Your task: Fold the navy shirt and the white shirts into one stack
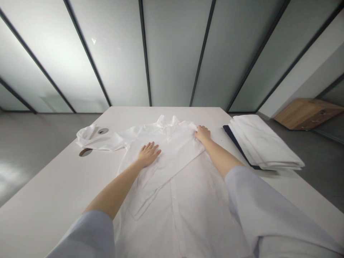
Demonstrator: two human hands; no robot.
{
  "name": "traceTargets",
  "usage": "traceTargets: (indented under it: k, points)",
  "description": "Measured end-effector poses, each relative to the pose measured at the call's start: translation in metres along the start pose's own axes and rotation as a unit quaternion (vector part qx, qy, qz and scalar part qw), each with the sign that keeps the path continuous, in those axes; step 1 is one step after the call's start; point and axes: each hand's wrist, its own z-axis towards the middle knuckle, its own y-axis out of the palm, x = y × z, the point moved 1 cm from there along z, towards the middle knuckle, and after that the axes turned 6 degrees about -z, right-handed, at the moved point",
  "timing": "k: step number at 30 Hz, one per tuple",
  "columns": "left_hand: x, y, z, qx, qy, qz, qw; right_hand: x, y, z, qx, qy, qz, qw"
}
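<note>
A white button-up shirt [193,193] lies spread over the table, its collar at the far end and its button placket running toward me. One sleeve is laid diagonally across the body from the right shoulder. The other sleeve [107,141] stretches out to the left, its cuff end bunched. My left hand [149,154] rests flat on the chest part, over the upper area of the folded sleeve, fingers apart. At the right shoulder, my right hand [203,134] has its fingers curled on the fabric at the shirt's edge.
A stack of folded white cloth [266,143] with a dark navy piece [236,143] under it sits at the table's right edge. Round holes [86,152] pierce the white table [67,186] on the left. A wooden cabinet [306,113] stands beyond, near frosted glass panels [174,53].
</note>
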Motion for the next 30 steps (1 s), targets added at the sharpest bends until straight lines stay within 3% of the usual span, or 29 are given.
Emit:
traceTargets:
  k: [3,6,12,19,25,30]
  points:
    - [0.003,0.004,-0.003,0.018,0.013,0.032,0.999,-0.008,0.001,-0.005,0.009,-0.095,-0.01,0.995]
    - [0.004,0.007,-0.005,0.018,0.019,0.048,0.999,-0.013,0.006,-0.005,-0.032,-0.16,-0.009,0.986]
    - [0.001,0.007,-0.006,0.006,0.01,0.049,0.999,-0.016,0.023,0.002,-0.102,-0.11,-0.001,0.989]
    - [0.002,0.004,-0.007,-0.002,0.004,0.053,0.999,-0.018,0.017,0.004,-0.089,-0.084,0.012,0.992]
    - [0.006,0.003,0.003,-0.004,0.013,0.065,0.998,-0.031,0.0,-0.049,-0.042,-0.155,0.02,0.987]
    - [0.006,0.004,0.014,0.004,0.019,0.058,0.998,-0.035,0.003,-0.103,-0.091,-0.177,-0.001,0.98]
